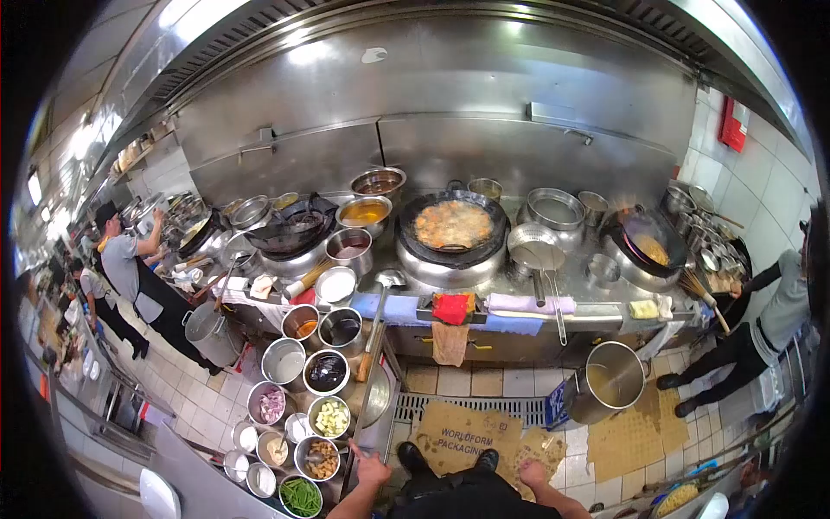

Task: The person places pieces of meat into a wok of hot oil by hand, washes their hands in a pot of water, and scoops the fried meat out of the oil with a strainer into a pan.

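Note:
My left hand (370, 467) is low in the view, beside the bowls of ingredients. Its fingers are partly bent near a pot of brown chunks (317, 458), and a grip on anything is too small to make out. Over the cardboard, my right hand (533, 472) hangs with its fingers curled in, nothing visible in it. Ahead, a large wok (454, 222) holds orange-brown food bubbling in oil. A ladle (389, 278) and a wire strainer (537, 251) lie at the stove's front edge. Green beans (300, 496) fill a bowl at the lower left.
One person (130, 259) stands at the left by another wok. Another person (782, 294) stands at the right beside a wok (644, 242). A tall pot of liquid (615, 381) stands on the floor at the right. Flattened cardboard (467, 432) lies under my feet.

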{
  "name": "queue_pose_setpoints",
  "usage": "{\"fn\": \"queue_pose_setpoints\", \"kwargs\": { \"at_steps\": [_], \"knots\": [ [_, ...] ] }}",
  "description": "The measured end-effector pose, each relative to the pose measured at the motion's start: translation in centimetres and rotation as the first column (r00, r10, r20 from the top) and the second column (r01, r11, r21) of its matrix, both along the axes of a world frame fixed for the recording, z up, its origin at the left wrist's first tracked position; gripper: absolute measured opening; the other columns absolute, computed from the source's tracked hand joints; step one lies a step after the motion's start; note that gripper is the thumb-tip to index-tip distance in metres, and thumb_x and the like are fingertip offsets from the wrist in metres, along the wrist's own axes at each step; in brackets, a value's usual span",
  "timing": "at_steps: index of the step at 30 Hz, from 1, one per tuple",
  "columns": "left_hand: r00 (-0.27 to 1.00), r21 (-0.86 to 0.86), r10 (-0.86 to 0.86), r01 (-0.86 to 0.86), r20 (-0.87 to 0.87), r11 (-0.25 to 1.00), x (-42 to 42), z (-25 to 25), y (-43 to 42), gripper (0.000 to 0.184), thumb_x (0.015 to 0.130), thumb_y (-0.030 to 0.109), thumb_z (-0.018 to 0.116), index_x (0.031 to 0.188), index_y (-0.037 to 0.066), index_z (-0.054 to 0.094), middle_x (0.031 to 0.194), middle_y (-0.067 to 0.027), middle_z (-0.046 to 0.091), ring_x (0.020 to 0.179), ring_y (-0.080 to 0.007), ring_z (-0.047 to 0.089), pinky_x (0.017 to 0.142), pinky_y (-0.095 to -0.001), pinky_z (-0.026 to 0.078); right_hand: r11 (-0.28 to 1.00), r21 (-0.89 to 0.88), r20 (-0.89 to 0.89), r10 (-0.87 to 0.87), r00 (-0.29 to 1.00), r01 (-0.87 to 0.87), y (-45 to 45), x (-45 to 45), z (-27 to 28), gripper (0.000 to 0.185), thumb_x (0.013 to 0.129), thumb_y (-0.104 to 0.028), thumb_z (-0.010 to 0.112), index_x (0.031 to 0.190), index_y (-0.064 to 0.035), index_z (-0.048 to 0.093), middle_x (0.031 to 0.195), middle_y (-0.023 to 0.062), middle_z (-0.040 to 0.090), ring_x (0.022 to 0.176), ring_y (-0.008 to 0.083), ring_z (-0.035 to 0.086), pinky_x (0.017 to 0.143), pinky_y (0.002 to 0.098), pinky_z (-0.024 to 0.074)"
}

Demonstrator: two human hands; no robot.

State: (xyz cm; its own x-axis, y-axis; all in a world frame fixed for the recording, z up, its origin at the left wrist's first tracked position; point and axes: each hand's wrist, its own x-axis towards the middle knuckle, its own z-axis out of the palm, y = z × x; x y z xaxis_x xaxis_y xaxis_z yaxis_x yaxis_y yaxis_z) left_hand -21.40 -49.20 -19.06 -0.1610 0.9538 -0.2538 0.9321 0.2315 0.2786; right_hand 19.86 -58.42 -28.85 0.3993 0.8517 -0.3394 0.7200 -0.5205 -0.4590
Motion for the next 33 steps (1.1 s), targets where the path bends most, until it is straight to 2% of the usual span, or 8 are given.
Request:
{"fn": "queue_pose_setpoints", "kwargs": {
  "at_steps": [4, 9, 13, 16, 20, 25, 31, 33],
  "knots": [
    [1.0, -0.013, 0.006, -0.006, 0.024, 1.0, 0.1, 0.4, -0.2, 0.043, 0.066, 0.027, 0.062, 0.105, 0.008, 0.056, 0.132, -0.0284, -0.021, 0.095, -0.0359, 0.055, 0.086, -0.0356, 0.042, 0.996, -0.087, 0.014, -0.014, 1.0, 0.015, -0.5, -0.1, 0.3, 0.027, 0.077, -0.028, 0.047, 0.085, -0.0049, 0.059, 0.082, 0.0194, 0.06, 0.079, 0.0359, 0.057, 0.072, 0.0438, 0.0444],
    [0.999, -0.022, -0.044, 0.044, -0.011, 0.999, 0.3, 1.0, 0.1, 0.041, 0.067, 0.026, 0.061, 0.103, 0.007, 0.057, 0.129, -0.032, -0.022, 0.091, -0.0377, 0.056, 0.084, -0.035, 0.043, 0.999, -0.012, -0.058, -0.053, 0.997, 0.052, -1.4, 0.3, -2.9, 0.024, 0.075, -0.026, 0.049, 0.08, -0.0046, 0.06, 0.08, 0.0184, 0.06, 0.076, 0.0352, 0.057, 0.068, 0.0422, 0.0451],
    [0.996, -0.016, -0.08, 0.079, -0.036, 0.997, 0.5, 1.5, 0.1, 0.041, 0.068, 0.025, 0.06, 0.104, 0.005, 0.057, 0.128, -0.0332, -0.024, 0.091, -0.0382, 0.056, 0.084, -0.0346, 0.044, 0.996, -0.016, -0.068, -0.084, 0.994, 0.083, -1.3, 0.4, -1.4, 0.019, 0.073, -0.022, 0.05, 0.075, -0.0055, 0.06, 0.076, 0.0171, 0.06, 0.073, 0.0343, 0.058, 0.064, 0.0414, 0.0456],
    [0.996, -0.001, -0.084, 0.084, -0.025, 0.996, 0.5, 1.1, -0.1, 0.041, 0.068, 0.024, 0.06, 0.105, 0.005, 0.057, 0.128, -0.033, -0.024, 0.09, -0.0384, 0.056, 0.084, -0.0342, 0.044, 0.995, 0.07, -0.037, -0.064, 0.997, 0.067, -1.1, 1.1, -1.7, 0.016, 0.072, -0.02, 0.05, 0.073, -0.0073, 0.06, 0.075, 0.0166, 0.06, 0.072, 0.0338, 0.058, 0.065, 0.0411, 0.046],
    [0.997, 0.004, -0.076, 0.076, -0.032, 0.997, 0.7, 0.9, 0.4, 0.043, 0.068, 0.024, 0.06, 0.107, 0.006, 0.056, 0.128, -0.0323, -0.025, 0.091, -0.0384, 0.055, 0.085, -0.0344, 0.043, 0.993, -0.006, 0.005, -0.114, 0.993, 0.114, -0.4, 0.9, 0.1, 0.015, 0.072, -0.02, 0.05, 0.073, -0.0089, 0.061, 0.074, 0.0159, 0.06, 0.071, 0.0329, 0.058, 0.065, 0.041, 0.0463],
    [0.992, 0.002, -0.086, 0.087, -0.094, 0.996, 0.6, -0.2, 0.9, 0.044, 0.068, 0.024, 0.06, 0.108, 0.007, 0.055, 0.128, -0.0316, -0.025, 0.091, -0.0387, 0.055, 0.085, -0.035, 0.043, 0.995, 0.063, 0.134, -0.089, 0.987, 0.081, 0.0, 0.2, 0.3, 0.014, 0.073, -0.019, 0.049, 0.076, -0.0111, 0.06, 0.078, 0.0149, 0.06, 0.073, 0.0317, 0.059, 0.066, 0.0407, 0.0466],
    [0.993, -0.117, -0.074, 0.063, -0.094, 0.991, 0.7, 1.2, 0.7, 0.047, 0.068, 0.025, 0.06, 0.111, 0.007, 0.053, 0.128, -0.0331, -0.023, 0.092, -0.0402, 0.054, 0.086, -0.0367, 0.042, 0.989, -0.041, 0.064, -0.139, 0.988, 0.142, 0.1, -0.3, 0.3, 0.013, 0.073, -0.018, 0.05, 0.077, -0.012, 0.06, 0.084, 0.0159, 0.059, 0.079, 0.0321, 0.057, 0.07, 0.0411, 0.0457],
    [0.994, -0.147, -0.049, 0.034, -0.097, 0.989, 0.9, 1.7, 1.0, 0.048, 0.066, 0.027, 0.062, 0.11, 0.009, 0.053, 0.128, -0.0322, -0.024, 0.094, -0.0398, 0.053, 0.086, -0.0367, 0.042, 0.988, 0.004, 0.036, -0.154, 0.987, 0.154, 0.0, -0.6, 0.9, 0.013, 0.073, -0.019, 0.049, 0.077, -0.0118, 0.06, 0.084, 0.0166, 0.059, 0.079, 0.033, 0.057, 0.069, 0.0415, 0.0457]
  ]
}}
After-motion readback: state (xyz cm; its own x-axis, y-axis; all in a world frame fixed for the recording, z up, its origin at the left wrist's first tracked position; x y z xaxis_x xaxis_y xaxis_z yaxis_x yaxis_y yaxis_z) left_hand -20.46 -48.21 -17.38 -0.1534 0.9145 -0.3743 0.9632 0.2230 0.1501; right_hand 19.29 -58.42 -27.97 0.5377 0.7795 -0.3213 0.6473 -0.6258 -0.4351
